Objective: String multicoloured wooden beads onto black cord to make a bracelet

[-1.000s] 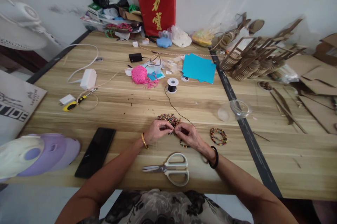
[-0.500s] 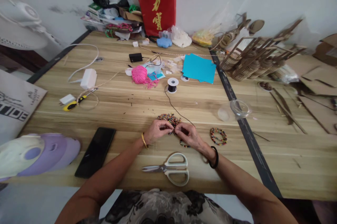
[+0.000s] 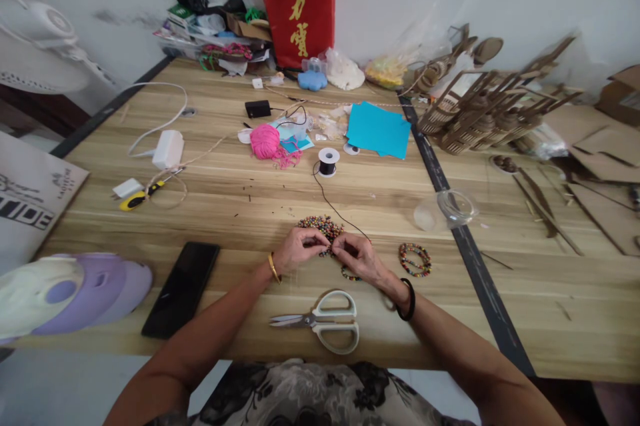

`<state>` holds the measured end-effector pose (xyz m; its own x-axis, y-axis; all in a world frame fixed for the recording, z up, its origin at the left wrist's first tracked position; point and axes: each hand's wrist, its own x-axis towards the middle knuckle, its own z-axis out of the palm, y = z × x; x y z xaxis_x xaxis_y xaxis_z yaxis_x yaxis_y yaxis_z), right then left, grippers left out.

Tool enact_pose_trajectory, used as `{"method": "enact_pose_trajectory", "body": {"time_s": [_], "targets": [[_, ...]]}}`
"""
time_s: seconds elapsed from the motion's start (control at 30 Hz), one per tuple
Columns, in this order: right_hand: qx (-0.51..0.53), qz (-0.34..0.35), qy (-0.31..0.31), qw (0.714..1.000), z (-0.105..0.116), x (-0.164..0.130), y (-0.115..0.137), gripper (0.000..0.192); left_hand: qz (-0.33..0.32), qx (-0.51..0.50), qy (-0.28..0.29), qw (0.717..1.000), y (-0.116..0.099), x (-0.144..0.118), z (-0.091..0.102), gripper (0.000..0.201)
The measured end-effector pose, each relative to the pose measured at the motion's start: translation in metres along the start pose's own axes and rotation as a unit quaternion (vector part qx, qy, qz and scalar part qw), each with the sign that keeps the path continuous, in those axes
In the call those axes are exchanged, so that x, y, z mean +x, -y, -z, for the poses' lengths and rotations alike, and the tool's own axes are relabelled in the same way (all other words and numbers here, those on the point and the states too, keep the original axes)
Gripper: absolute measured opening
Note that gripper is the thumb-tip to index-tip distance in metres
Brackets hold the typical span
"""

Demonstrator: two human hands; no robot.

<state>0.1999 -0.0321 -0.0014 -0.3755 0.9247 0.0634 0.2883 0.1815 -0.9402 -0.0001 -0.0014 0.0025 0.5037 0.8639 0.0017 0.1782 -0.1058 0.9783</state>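
— Two hands meet near the desk's front edge: left hand (image 3: 299, 250) and right hand (image 3: 359, 257), fingertips pinched narrow on the black cord (image 3: 336, 208) and a strand of beads (image 3: 349, 273).

— Why so close together?

— Probably to steady the fine cord; it runs back to the spool (image 3: 328, 161) mid-desk. Both wrists rest low, forearms angled inward. The bead pile (image 3: 320, 224) lies just beyond the fingers, scissors (image 3: 323, 321) nearer the edge.

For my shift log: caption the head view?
Both hands pinch beads on black cord beside a bead pile, scissors nearby.
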Motion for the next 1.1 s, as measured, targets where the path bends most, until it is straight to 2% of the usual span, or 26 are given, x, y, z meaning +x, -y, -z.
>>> {"method": "enact_pose_trajectory", "body": {"time_s": [1.1], "targets": [[-0.022, 0.017, 0.003, 1.000, -0.0005, 0.0003, -0.0046, 0.027, -0.042, 0.006, 0.004, 0.999, 0.0045, 0.0005, -0.0005, 0.013]]}}
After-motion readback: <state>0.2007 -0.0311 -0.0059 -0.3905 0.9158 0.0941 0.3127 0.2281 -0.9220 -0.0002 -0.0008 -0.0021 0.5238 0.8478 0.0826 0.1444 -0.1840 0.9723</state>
